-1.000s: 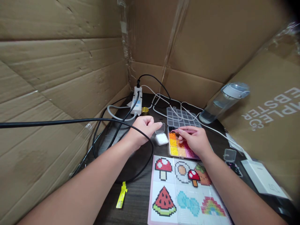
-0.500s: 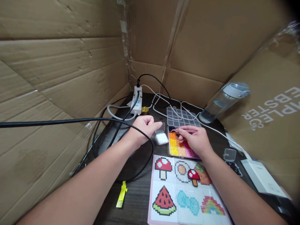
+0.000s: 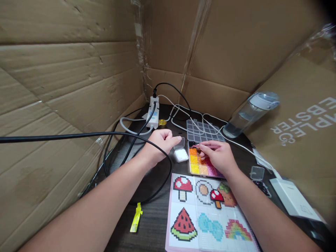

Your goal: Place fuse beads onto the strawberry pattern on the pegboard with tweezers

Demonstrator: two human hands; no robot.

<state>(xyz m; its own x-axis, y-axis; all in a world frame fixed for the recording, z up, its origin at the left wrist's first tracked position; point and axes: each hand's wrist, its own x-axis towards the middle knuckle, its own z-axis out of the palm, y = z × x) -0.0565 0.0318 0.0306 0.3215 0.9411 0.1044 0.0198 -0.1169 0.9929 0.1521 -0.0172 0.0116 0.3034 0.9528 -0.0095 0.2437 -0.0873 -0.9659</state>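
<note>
My right hand point(image 3: 219, 156) hovers over a tray of coloured beads point(image 3: 198, 165) and pinches thin tweezers point(image 3: 203, 146), whose tip points left at the tray's far corner. My left hand point(image 3: 160, 141) is curled into a loose fist on the dark table, its thumb touching a small clear box point(image 3: 180, 143). Just in front of that box sits a little open box of white beads point(image 3: 181, 155). A pegboard point(image 3: 208, 214) with pixel pictures of mushrooms, a watermelon and a rainbow lies nearest to me.
Cardboard walls enclose the table. A black cable point(image 3: 78, 136) crosses from the left and loops under my left wrist. A power strip point(image 3: 153, 113), an empty clear organiser lid point(image 3: 203, 131), a tilted water bottle point(image 3: 249, 113), a yellow tag point(image 3: 136, 219) and a white box point(image 3: 295, 200) lie around.
My right hand has shifted very slightly over the bead tray. The left hand has stayed put.
</note>
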